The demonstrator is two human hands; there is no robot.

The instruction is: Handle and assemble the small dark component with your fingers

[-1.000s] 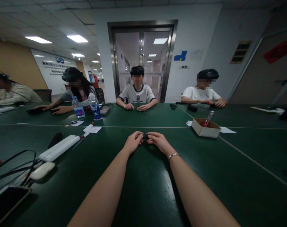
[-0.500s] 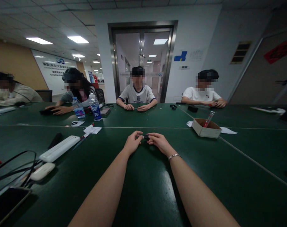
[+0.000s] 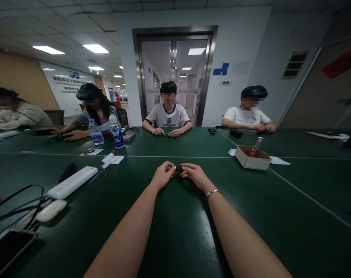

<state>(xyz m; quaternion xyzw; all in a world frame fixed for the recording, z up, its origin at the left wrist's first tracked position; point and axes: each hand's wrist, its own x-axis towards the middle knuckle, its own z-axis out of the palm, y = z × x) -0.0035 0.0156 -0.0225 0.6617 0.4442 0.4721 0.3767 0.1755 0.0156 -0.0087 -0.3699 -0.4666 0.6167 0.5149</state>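
My left hand (image 3: 163,174) and my right hand (image 3: 195,175) meet over the middle of the green table (image 3: 175,231). Between them is a small, short black object with a silvery end (image 3: 178,168); its kind is too small to make out. Fingertips of my left hand close on the silvery end, at the left. My right hand pinches the black end, and its fingers partly cover it. A silver bracelet (image 3: 213,192) circles my right wrist.
An open box (image 3: 252,162) with a red-and-clear tube stands front right. Two bottles (image 3: 116,133) and papers (image 3: 113,159) lie front left. Nearer left are a white power strip (image 3: 73,182), a white rounded device (image 3: 51,210), cables and a phone (image 3: 10,247). Several people sit opposite.
My hands stay nearly in place; the fingers of my left hand have shifted slightly around the silvery end. At the far left, a co-worker's hand has moved a dark object about.
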